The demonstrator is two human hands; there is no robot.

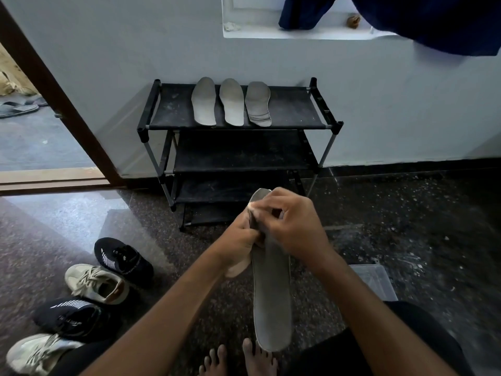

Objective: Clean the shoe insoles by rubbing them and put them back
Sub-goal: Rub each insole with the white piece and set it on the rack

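Head view has you holding a grey insole [272, 299] upright at centre frame, your left hand [238, 237] gripping its upper part with a pale cloth [238, 268], your right hand [295, 223] curled over its top, three insoles [231, 101] on the shoe rack [173, 109] above.

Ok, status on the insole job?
Left grip, right grip both holding long grey insole. Three more grey insoles lying on black shelf rack. Nothing blocking.

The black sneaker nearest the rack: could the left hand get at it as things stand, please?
Probably yes: the black sneaker lies on open floor on the left hand's side, nothing between, though that hand now grips the insole.
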